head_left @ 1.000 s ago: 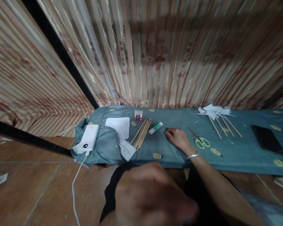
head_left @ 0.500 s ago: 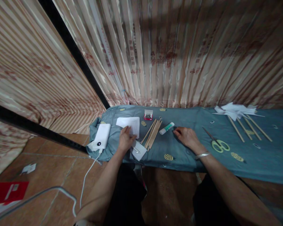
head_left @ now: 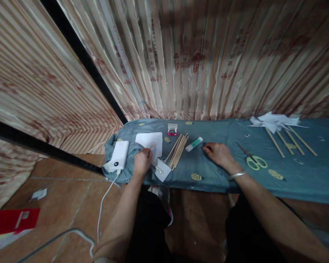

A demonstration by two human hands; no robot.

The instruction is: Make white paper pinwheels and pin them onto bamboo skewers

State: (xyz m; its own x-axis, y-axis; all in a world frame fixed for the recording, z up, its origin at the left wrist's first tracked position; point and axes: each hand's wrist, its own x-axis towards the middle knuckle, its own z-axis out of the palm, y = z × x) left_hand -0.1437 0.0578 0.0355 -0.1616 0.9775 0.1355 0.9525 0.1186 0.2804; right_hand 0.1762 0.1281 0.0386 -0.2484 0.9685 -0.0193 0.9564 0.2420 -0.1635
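Note:
My left hand (head_left: 142, 161) is closed at the near edge of a stack of white paper (head_left: 150, 140), pinching a sheet of paper (head_left: 154, 150) whose edge tilts up beside the fingers. Just right of it lies a folded white paper (head_left: 164, 173) with a slim metallic item on top, too small to name. My right hand (head_left: 218, 155) rests on the cloth with its fingers curled in and nothing visible in them. A glue stick (head_left: 194, 144) lies just left of it, and several wooden sticks (head_left: 178, 155) lie between the hands.
A small red box (head_left: 172, 129) stands open behind the sticks. Green-handled scissors (head_left: 253, 160) lie right of my right hand. Farther right are paper pinwheel shapes (head_left: 276, 120) on sticks. A white power bank (head_left: 120, 155) with a cable sits left on the cloth-covered table (head_left: 214, 179).
My left hand has drawn back from the paper stack toward me and closed, raising a sheet's edge. My right hand stays beside the glue stick. The view has shifted slightly.

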